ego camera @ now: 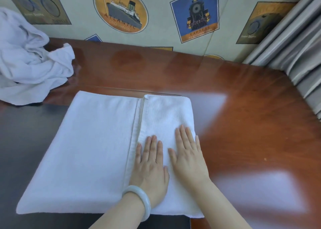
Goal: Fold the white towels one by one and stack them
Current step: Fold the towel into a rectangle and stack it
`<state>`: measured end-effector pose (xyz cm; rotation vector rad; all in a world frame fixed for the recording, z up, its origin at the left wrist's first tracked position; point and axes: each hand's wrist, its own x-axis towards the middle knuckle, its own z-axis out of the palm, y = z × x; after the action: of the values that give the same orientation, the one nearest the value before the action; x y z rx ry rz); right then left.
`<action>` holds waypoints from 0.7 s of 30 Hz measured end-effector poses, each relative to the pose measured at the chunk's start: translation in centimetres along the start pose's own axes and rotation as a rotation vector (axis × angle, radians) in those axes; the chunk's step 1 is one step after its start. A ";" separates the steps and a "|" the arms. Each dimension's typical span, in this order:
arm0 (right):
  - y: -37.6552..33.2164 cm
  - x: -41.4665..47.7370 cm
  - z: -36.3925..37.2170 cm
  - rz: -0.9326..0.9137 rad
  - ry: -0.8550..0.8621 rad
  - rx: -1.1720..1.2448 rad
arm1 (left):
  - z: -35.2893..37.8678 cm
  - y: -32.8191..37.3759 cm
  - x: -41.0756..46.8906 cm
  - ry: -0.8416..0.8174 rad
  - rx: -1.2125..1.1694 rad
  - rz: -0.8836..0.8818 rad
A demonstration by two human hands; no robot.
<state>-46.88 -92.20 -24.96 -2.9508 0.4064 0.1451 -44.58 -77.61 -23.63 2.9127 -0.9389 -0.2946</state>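
to my right the wooden table (243,124) lay open up to the grey curtain (286,55); a crumpled towel heap (29,63) blocked the far left corner.

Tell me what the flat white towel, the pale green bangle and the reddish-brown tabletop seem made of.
Flat white towel: soft looped cloth, likely cotton terry or microfibre; nubbly pile, stitched hem. Pale green bangle: glossy, translucent, perhaps jade or glass. Reddish-brown tabletop: polished wood or veneer; grain streaks, mirror-like glare.
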 end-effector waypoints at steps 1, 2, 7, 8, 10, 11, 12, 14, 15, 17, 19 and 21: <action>-0.1 0.1 0.0 0.005 0.003 -0.015 | -0.7 0.3 1.0 0.024 0.001 -0.009; -0.2 0.1 -0.1 0.006 0.000 -0.027 | -1.5 0.5 2.4 0.067 -0.015 -0.002; 0.3 -0.3 -1.0 -0.058 0.056 0.216 | -2.3 -0.8 9.2 0.098 -0.049 0.081; 0.6 -0.1 -1.7 -0.041 0.114 0.351 | -1.5 -1.1 9.5 0.084 -0.047 0.050; 2.2 1.7 -3.5 0.071 0.300 0.569 | -0.3 -1.3 9.4 0.091 -0.022 -0.014; 3.1 3.4 -4.3 0.141 0.376 0.617 | 0.0 -1.3 9.4 0.096 -0.014 -0.031; 4.0 5.5 -5.2 0.187 0.383 0.620 | 0.1 -1.2 9.5 0.096 -0.003 -0.046; 5.5 10.0 -6.5 0.185 0.233 0.624 | 0.1 -1.0 9.6 0.103 0.012 -0.073; 6.1 12.1 -6.8 0.176 0.117 0.655 | 0.1 -1.0 9.6 0.105 0.016 -0.077; 6.6 15.3 -6.8 0.138 -0.045 0.685 | 0.1 -1.0 9.5 0.098 0.028 -0.077; 6.8 17.3 -6.3 0.112 -0.066 0.636 | 0.0 -0.9 9.4 0.102 0.030 -0.075; 7.1 18.6 -6.1 0.109 -0.062 0.562 | -0.1 -0.9 9.4 0.103 0.028 -0.072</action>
<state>-30.57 -104.83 -22.16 -2.3685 0.5028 0.1123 -36.54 -82.41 -25.17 2.9588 -0.8312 -0.1350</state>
